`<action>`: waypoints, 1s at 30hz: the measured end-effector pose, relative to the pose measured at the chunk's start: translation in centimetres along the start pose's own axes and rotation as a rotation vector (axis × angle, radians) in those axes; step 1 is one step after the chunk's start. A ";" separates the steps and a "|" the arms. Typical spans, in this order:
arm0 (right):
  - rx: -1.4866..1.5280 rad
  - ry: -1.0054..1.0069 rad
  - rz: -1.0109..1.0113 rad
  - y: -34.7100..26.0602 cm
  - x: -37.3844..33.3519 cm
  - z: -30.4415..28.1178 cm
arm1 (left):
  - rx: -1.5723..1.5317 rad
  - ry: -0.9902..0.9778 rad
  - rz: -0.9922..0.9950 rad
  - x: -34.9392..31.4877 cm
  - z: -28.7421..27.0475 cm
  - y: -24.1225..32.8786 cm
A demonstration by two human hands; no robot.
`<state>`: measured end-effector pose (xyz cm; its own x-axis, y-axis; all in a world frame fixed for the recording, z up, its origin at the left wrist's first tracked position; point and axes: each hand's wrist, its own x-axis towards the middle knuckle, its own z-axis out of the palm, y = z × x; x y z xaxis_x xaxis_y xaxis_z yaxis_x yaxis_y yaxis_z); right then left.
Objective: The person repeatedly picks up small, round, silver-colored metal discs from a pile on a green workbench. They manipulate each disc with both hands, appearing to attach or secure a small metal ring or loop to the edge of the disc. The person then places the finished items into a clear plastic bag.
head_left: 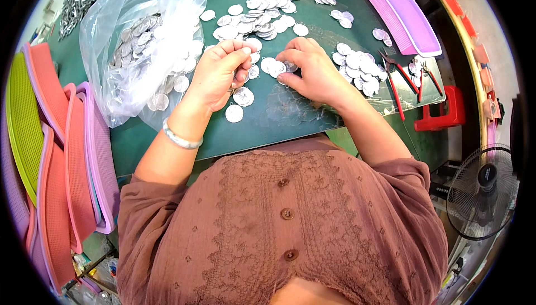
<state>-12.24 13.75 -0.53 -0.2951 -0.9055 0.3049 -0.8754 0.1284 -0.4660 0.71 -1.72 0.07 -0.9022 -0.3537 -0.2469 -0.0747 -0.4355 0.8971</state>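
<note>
My left hand [219,71] is closed, with thumb and index finger pressed together; whatever they hold is hidden. Round silver metal pendants with small loops lie beside and beneath it, among them a pendant [243,96] and another pendant [234,113] near the wrist. Just to the right, my right hand [314,70] curves over the table with thumb and index finger apart. Between and beside those fingertips lie a few overlapping pendants [272,66], partly covered by the hand. A pale bangle [182,137] circles my left wrist.
A clear plastic bag [100,90] of pendants lies left on the green table [245,137]. More pendants [357,68] sit right, near red-handled pliers [397,90]. A purple basket [405,15] stands far right; stacked baskets [78,165] line the left. A fan [483,190] stands low right.
</note>
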 end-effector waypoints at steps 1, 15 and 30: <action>0.022 0.012 0.004 0.0 0.0 0.1 | 0.003 -0.008 -0.001 0.0 -0.1 -0.1; 0.690 0.085 0.151 -1.6 0.5 -0.2 | 0.353 -0.129 0.187 -0.3 0.6 -1.1; 1.213 0.095 0.442 -1.8 0.3 -0.2 | 0.079 -0.049 0.126 -0.7 1.1 -0.7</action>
<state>-10.81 13.33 0.52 -0.5383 -0.8421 -0.0327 0.1915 -0.0845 -0.9779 0.90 -0.22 0.00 -0.9261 -0.3595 -0.1143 0.0085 -0.3229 0.9464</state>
